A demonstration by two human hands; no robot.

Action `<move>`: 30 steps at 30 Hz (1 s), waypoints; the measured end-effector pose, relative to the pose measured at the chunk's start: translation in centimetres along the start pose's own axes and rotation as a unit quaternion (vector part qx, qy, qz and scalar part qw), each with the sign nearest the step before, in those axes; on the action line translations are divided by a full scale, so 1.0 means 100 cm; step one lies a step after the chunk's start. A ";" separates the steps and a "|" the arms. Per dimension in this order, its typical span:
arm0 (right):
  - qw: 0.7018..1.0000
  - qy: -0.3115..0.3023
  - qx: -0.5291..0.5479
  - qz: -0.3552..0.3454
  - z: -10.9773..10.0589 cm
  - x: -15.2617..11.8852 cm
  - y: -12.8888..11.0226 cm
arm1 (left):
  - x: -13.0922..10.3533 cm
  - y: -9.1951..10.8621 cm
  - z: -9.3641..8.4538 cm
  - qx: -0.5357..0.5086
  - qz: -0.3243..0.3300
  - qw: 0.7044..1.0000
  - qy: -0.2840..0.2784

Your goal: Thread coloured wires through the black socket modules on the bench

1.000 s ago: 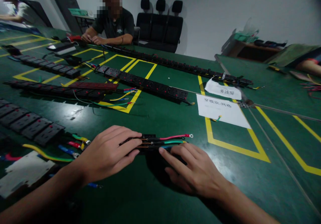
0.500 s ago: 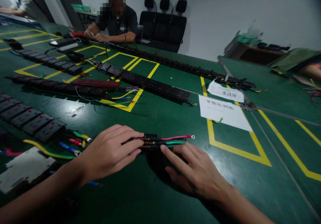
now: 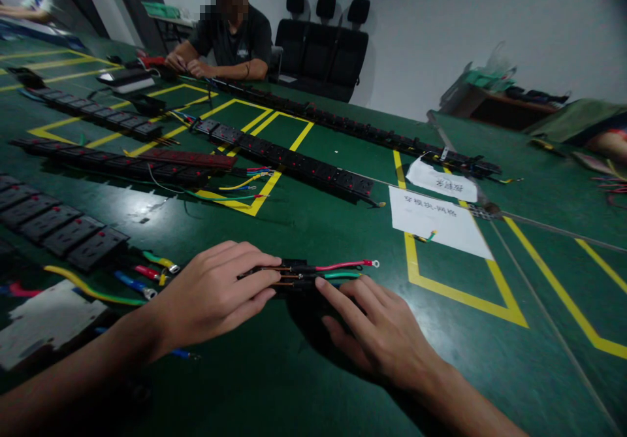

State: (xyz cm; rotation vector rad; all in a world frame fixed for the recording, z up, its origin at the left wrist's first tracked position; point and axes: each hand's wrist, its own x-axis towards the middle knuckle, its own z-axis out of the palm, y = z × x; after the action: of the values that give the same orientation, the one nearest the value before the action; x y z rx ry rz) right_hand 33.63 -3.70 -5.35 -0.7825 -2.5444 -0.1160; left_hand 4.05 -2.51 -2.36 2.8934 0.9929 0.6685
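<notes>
A short stretch of a black socket strip (image 3: 292, 265), with thin copper bars along it, shows between my two hands on the green table. My left hand (image 3: 223, 290) is closed over the strip's left part, its fingers lying across the copper bars. At the strip's right end, the index fingertip of my right hand (image 3: 377, 323) touches the black part where the wires come out. That hand's other fingers are loosely bent and its thumb is apart. A red wire (image 3: 345, 266) with a ring terminal and a green wire (image 3: 340, 275) run out to the right.
Several black socket strips (image 3: 284, 157) lie across the table, with a larger one (image 3: 73, 231) at left, near loose coloured wires. Paper sheets (image 3: 438, 218) lie at right among yellow tape lines (image 3: 465, 300). A co-worker (image 3: 235, 45) sits opposite; another person (image 3: 36, 2) is far left.
The view has shifted very slightly. Both hands stay almost in place, and the strip with its wires has barely moved.
</notes>
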 end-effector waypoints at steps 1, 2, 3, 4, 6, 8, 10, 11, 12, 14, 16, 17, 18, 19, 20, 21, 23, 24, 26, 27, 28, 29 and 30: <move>1.000 0.019 -0.006 0.005 0.000 0.000 0.000 | 0.000 0.000 0.000 -0.001 -0.001 1.000 0.001; 0.999 0.043 -0.017 0.015 0.000 -0.001 0.000 | 0.000 0.001 0.001 -0.002 -0.001 1.000 0.002; 0.997 0.070 -0.029 0.027 0.000 -0.001 0.000 | -0.001 0.002 0.001 -0.004 -0.001 1.000 0.004; 0.994 0.091 -0.040 0.040 -0.001 -0.001 0.000 | -0.001 0.004 0.002 -0.007 0.000 1.000 0.006; 0.992 0.104 -0.046 0.052 -0.002 0.000 -0.001 | -0.001 0.007 0.004 -0.010 0.002 1.000 0.008; 0.995 0.087 -0.032 0.044 -0.002 0.000 -0.001 | -0.001 0.011 0.005 -0.011 0.002 1.000 0.007; 0.997 0.066 -0.017 0.033 -0.002 0.000 0.000 | -0.001 0.013 0.005 -0.013 0.000 1.000 0.007; 0.998 0.058 -0.012 0.030 -0.002 0.000 0.000 | 0.000 0.014 0.005 -0.013 0.000 1.000 0.008; 0.998 0.050 -0.008 0.028 -0.002 0.000 0.001 | 0.000 0.014 0.005 -0.013 0.000 1.000 0.009; 0.999 0.035 -0.002 0.022 -0.001 0.000 0.001 | 0.000 0.015 0.004 -0.012 0.000 1.000 0.012; 1.000 0.018 0.005 0.010 -0.001 0.001 0.002 | 0.000 0.014 0.004 -0.011 -0.001 1.000 0.011; 1.000 0.009 0.008 0.004 -0.001 0.001 0.001 | 0.000 0.014 0.004 -0.010 -0.002 1.000 0.010; 1.000 0.001 0.010 -0.002 -0.001 0.001 0.001 | 0.000 0.014 0.004 -0.009 -0.001 1.000 0.010; 1.000 -0.006 0.012 -0.008 -0.001 0.002 0.001 | 0.000 0.014 0.004 -0.009 -0.001 1.000 0.009; 1.000 -0.011 0.013 -0.010 -0.001 0.002 0.001 | 0.001 0.014 0.005 -0.009 0.001 1.000 0.010; 1.000 -0.014 0.014 -0.010 -0.002 0.003 0.000 | 0.001 0.014 0.005 -0.009 0.002 1.000 0.011; 1.000 -0.019 0.015 -0.006 -0.002 0.004 0.000 | 0.002 0.014 0.004 -0.011 0.004 1.000 0.013; 1.000 -0.023 0.017 -0.004 -0.003 0.004 0.000 | 0.002 0.014 0.004 -0.012 0.005 1.000 0.014; 0.999 -0.033 0.024 0.001 -0.004 0.006 0.000 | 0.003 0.014 0.004 -0.016 0.006 1.000 0.016; 0.999 -0.039 0.028 0.003 -0.004 0.006 -0.001 | 0.003 0.015 0.004 -0.018 0.006 1.000 0.017; 0.998 -0.046 0.033 0.005 -0.005 0.007 -0.001 | 0.003 0.015 0.004 -0.019 0.007 1.000 0.018; 0.998 -0.054 0.037 0.008 -0.006 0.008 -0.001 | 0.003 0.015 0.004 -0.020 0.007 1.000 0.020; 0.997 -0.062 0.041 0.011 -0.006 0.008 -0.002 | 0.002 0.014 0.004 -0.021 0.008 1.000 0.019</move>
State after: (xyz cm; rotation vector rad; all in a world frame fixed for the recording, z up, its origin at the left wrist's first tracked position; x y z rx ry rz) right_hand 33.15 -3.55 -4.43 -0.8077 -2.6386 0.0443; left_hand 5.20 -3.47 -2.42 2.8660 0.9495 0.7392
